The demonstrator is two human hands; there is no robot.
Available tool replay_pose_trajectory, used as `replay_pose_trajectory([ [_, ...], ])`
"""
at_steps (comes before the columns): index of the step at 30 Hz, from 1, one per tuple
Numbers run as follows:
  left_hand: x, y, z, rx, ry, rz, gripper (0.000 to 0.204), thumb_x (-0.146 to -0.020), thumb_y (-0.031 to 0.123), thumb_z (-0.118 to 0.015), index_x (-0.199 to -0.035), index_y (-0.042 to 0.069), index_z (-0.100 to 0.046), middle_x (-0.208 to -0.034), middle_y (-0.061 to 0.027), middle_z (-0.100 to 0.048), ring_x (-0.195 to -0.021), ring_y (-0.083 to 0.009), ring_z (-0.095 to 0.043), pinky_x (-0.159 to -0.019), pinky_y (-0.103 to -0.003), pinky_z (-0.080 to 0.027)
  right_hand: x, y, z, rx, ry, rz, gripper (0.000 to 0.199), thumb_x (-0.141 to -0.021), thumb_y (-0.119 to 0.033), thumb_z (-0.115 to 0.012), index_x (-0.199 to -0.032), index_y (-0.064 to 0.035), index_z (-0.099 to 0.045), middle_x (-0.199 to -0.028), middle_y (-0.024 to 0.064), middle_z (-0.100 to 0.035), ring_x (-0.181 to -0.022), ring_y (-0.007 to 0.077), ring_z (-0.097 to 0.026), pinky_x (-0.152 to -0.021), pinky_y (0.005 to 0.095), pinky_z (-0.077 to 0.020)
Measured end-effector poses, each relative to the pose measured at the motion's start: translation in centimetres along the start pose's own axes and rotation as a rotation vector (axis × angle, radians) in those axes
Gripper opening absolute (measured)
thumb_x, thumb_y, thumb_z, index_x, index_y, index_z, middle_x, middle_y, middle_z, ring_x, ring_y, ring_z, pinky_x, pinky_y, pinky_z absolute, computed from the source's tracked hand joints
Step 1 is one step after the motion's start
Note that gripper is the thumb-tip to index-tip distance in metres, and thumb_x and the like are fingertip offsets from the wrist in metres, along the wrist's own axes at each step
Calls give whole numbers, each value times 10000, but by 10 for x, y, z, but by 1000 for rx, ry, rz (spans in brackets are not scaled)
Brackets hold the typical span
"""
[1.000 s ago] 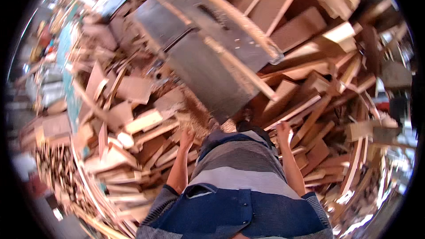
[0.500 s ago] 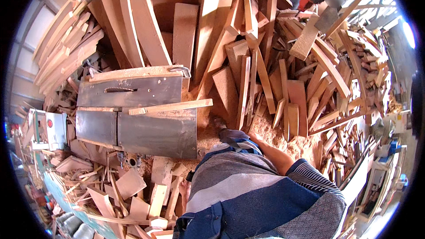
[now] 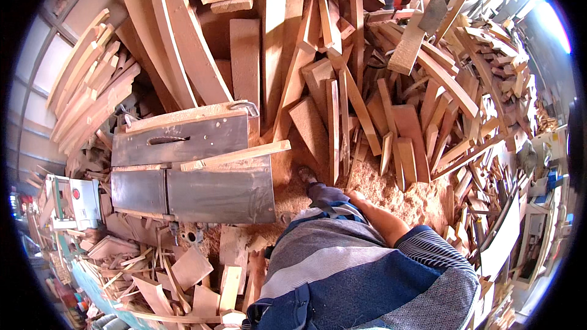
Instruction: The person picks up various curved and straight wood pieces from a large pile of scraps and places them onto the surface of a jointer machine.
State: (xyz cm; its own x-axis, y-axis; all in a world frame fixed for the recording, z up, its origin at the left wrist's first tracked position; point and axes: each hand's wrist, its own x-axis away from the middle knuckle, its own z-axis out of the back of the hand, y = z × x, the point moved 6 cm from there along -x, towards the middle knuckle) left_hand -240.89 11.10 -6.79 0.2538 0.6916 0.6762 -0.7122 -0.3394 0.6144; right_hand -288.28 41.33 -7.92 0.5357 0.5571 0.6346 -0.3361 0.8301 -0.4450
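Note:
My right hand [image 3: 357,200] rests low at the front of my clothing, by the trouser leg; its fingers are mostly hidden. On the other side my left hand [image 3: 257,269] hangs beside my body above wood scraps, partly covered by my shirt, and its fingers do not show clearly. Ahead and to the left stands a dark metal saw table [image 3: 217,190], with a circular saw blade [image 3: 168,140] rising through its slot. A narrow wooden strip [image 3: 239,155] lies slantwise across the table, its right end overhanging. Along the far edge runs a wooden fence board [image 3: 183,118] with a metal clamp [image 3: 246,107] at its right end.
Long curved planks [image 3: 183,36] lean behind the saw. Upright boards and offcuts [image 3: 411,137] crowd the far right, with sawdust [image 3: 422,206] on the floor before them. Scrap pieces [image 3: 191,267] lie near left, and a white box with a red button [image 3: 84,200] stands left of the table.
The view has shifted slightly, so the saw table and wood piles appear a little displaced. Both hands keep much the same place at my body, and the strip still lies on the table.

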Motion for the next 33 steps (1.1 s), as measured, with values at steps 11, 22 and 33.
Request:
replay_pose_trajectory([
  [11, -2, -17, -23, -39, -61, -3, 270, -841, 286, -642, -751, 66, -515, -632, -53, -507, -511, -130, -450, -450, -317, -354, 10, 5, 4, -62, -81, -102, 290, -889, -311, -572, -1101, -173, -714, -1102, 145, -712, -1038, 348, -682, -846, 452, -555],
  [22, 22, -32, -16, -79, -94, 5, 301, -849, 303, -639, -733, 62, -500, -628, -65, -497, -521, -145, -452, -465, -332, -358, -9, 43, -11, 5, 3, -123, 257, -823, -233, -638, -1056, -155, -714, -983, 183, -718, -919, 361, -705, -765, 469, -567],
  [33, 36, -61, 18, -182, -119, 17, 334, -858, 320, -636, -716, 58, -485, -623, -77, -487, -531, -161, -454, -481, -347, -362, 36, 3, -55, 319, 17, 82, 210, -772, -172, -681, -968, -111, -723, -975, 178, -713, -962, 349, -700, -808, 438, -577],
])
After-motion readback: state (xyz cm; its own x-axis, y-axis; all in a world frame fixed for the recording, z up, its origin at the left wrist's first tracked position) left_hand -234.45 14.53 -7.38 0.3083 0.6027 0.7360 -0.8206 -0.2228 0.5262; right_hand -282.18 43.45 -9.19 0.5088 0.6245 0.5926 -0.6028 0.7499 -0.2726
